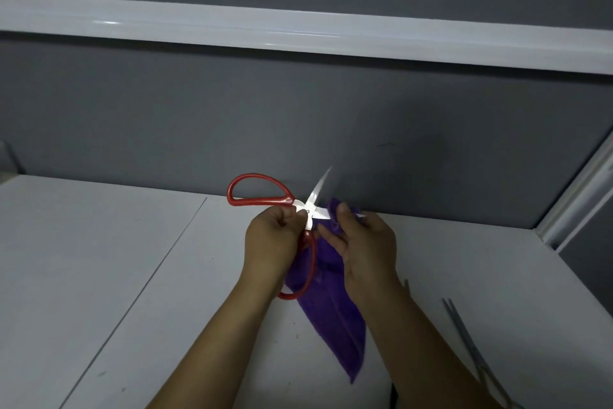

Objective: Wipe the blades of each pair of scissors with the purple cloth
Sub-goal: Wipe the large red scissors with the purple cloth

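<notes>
Red scissors are wide open above the table: our left hand grips them at the pivot, right hand pinches the purple cloth around one blade. Gray scissors lie near right.

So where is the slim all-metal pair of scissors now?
In the head view, the slim all-metal scissors lie on the white table at the lower right, just right of the person's right forearm.

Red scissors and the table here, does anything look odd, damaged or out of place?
Nothing looks damaged or spilled. The red scissors are open wide, held by the left hand, while the right hand presses the purple cloth on one blade. A metal pair lies on the white table, which has small dark specks.
</notes>
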